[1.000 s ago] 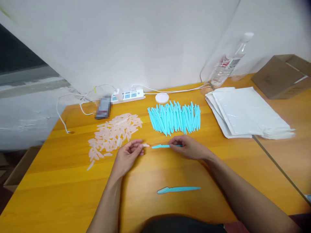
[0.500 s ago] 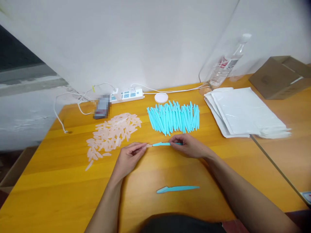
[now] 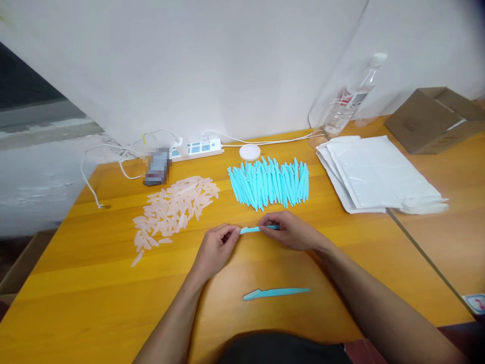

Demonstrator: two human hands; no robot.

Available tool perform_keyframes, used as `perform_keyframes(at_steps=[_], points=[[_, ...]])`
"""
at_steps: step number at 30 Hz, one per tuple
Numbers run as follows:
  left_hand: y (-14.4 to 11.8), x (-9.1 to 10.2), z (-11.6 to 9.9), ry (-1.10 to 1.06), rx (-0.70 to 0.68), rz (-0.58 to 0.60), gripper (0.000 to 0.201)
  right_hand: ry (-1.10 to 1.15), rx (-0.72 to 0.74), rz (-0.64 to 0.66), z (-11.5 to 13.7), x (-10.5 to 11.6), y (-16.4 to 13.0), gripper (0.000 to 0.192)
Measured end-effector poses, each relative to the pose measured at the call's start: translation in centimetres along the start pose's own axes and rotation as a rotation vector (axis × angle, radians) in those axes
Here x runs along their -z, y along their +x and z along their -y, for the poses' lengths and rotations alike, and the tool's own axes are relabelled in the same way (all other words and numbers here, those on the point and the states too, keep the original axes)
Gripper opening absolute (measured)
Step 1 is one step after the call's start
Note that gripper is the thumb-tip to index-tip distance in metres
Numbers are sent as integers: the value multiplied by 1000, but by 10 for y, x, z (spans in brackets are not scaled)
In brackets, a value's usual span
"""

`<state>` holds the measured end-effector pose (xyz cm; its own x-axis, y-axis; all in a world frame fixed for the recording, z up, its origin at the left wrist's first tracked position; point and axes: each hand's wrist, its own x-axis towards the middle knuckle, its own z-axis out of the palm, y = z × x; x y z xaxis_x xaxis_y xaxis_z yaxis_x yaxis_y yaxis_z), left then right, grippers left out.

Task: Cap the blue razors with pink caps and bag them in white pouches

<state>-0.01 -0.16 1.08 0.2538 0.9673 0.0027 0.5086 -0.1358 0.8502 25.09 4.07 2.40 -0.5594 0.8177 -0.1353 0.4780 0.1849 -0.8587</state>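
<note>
My right hand (image 3: 278,230) pinches the handle of a light-blue eyebrow razor (image 3: 253,229), held level above the table with its blade end to the left. At that end, my left hand (image 3: 222,245) has thumb and forefinger closed on a pale translucent cap, now mostly hidden by the fingertips. Nearer to me lies another blue eyebrow razor (image 3: 278,293), with a pale cover over its blade end. Left of my hands spreads a loose pile of pale pinkish caps (image 3: 180,205). Beyond my right hand, many blue razors (image 3: 267,184) lie side by side in a row.
Along the wall are a white power strip (image 3: 204,147) with cables, a blurred-out dark device (image 3: 157,167) and a round white lid (image 3: 250,152). White plastic bags (image 3: 379,172), a clear bottle (image 3: 348,98) and a cardboard box (image 3: 428,121) stand to the right.
My left hand has moved right with the cap, up against the razor's blade end; the gap between my hands has narrowed. The right hand keeps its hold on the handle.
</note>
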Motion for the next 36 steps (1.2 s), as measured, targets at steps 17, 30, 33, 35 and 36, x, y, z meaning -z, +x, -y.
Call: perform_keyframes(at_steps=[17,30,33,35,36], points=[[4,-13,10,342,-312,-45,26,-417,-114,-432,3,8,11,33],[5,-14,13,362,-330,-59,21,-546,-330,-429,16,0,89,29],[4,-14,13,360,-332,-59,21,-542,-329,-414,15,-1,91,27],[4,-14,13,362,-328,-59,23,-544,-332,-415,15,0,93,28],[4,-13,13,365,-326,-58,23,-544,-334,-418,16,0,94,29]])
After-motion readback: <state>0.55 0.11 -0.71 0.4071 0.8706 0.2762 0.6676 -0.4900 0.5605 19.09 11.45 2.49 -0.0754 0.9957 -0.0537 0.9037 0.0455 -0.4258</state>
